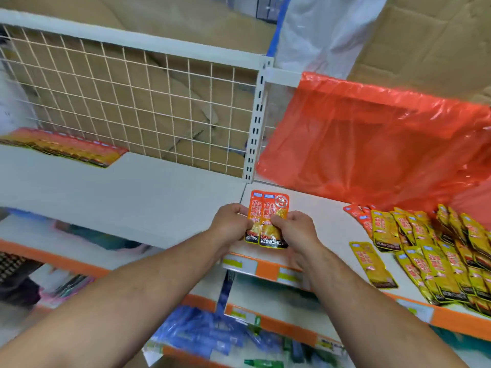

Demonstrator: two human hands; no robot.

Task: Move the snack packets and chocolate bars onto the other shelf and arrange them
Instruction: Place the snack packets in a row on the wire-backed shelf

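Little seems done: one row [61, 147] at the left shelf's [132, 192] back edge, a pile [438, 248] at the right shelf's [318, 208] front edge, left hand [229, 221] and right hand [297, 229] pinching two orange packets [268, 208].

KONCHEW stands in white on the black foot of the orange packets [269, 208] and the yellow packets [435, 261]; shelf labels [240, 262] are blurred.

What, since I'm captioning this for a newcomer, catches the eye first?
At centre, the left hand and right hand pinch two orange snack packets over the shelf front. Behind, to the right, lies a red plastic bag, with a heap of yellow packets in front of it.
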